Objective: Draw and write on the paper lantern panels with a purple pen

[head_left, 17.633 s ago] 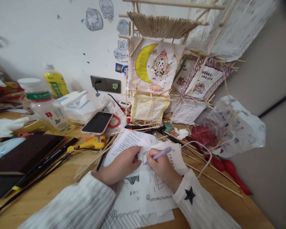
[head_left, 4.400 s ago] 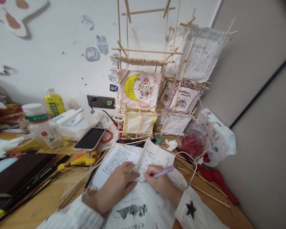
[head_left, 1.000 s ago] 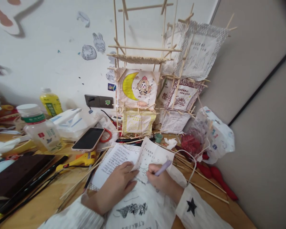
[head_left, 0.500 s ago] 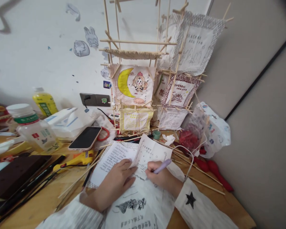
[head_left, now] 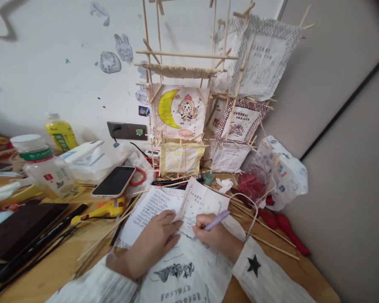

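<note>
Right hand is now sitting below lettering, no longer beside it, gripping purple pen; left hand, unclenched, is steadying sheet.

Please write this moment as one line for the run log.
left hand: at sheet's left edge | right hand: holds pen over sheet | phone: face up, screen dark | glue gun: beyond left hand

Left hand lay palm down, fingers stretched inward, thumb apart below. Right hand, just beside but not touching, curled into a writing grip. Left forearm and right forearm, both sleeved, slanted in from below.
</note>
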### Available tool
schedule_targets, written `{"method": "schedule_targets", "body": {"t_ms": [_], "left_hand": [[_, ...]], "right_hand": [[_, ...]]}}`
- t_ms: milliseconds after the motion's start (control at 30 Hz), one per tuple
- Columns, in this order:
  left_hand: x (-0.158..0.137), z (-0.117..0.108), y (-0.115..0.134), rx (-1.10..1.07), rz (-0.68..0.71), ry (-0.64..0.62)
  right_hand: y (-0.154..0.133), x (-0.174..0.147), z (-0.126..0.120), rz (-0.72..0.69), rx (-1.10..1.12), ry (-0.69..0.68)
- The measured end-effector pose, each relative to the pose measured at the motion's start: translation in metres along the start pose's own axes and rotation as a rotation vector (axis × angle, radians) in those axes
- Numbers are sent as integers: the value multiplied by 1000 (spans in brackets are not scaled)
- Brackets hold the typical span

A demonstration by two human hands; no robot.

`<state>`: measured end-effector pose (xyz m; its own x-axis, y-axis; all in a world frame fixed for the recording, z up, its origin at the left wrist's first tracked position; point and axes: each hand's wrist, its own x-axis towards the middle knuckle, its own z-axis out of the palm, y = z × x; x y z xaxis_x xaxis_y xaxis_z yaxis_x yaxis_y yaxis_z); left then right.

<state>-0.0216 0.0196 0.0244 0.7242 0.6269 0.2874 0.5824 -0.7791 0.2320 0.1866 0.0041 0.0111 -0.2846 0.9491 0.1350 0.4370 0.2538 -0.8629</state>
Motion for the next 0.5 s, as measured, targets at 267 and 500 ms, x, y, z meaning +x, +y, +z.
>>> {"method": "schedule_targets", "body": {"t_ms": [267,500], "left_hand": [[-1,3,-1,-32,18,39],[-3,8,-4,-29,17,79]], "right_hand": [[7,2,1,12,-18,2],[0,-1,0,47,16,4]]}}
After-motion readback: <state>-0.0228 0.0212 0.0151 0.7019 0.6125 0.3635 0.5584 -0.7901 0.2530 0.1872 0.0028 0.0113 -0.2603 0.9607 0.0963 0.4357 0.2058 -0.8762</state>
